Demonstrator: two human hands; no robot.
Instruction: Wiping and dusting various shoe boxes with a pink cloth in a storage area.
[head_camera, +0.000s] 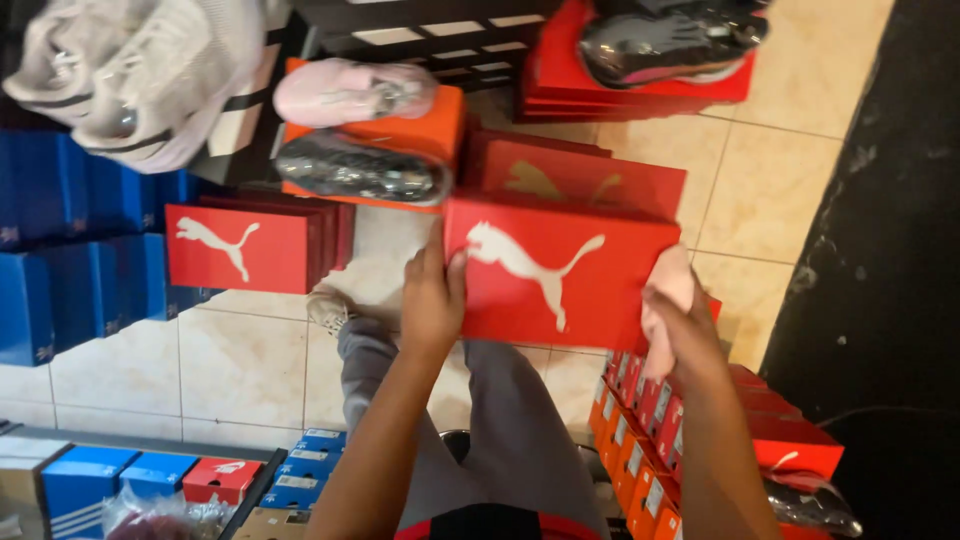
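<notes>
Red shoebox (560, 270), one, held above the tiled floor (250, 370) between both hands: left hand (432, 295) clasps its left edge. Right hand (680, 325) closed around one pink cloth (667, 300) at the right edge. Two wrapped shoes (360, 130) sit on an orange box (425, 130) beyond.

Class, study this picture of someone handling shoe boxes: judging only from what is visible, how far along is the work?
Looks done: closed red boxes stand stacked on the tiled floor, and orange boxes are lined up at lower right. In hand: the left hand and right hand hold a red shoe box by its sides; the right also grips something pale pink. Seemingly left: wrapped shoes lying loose on an orange box.
</notes>
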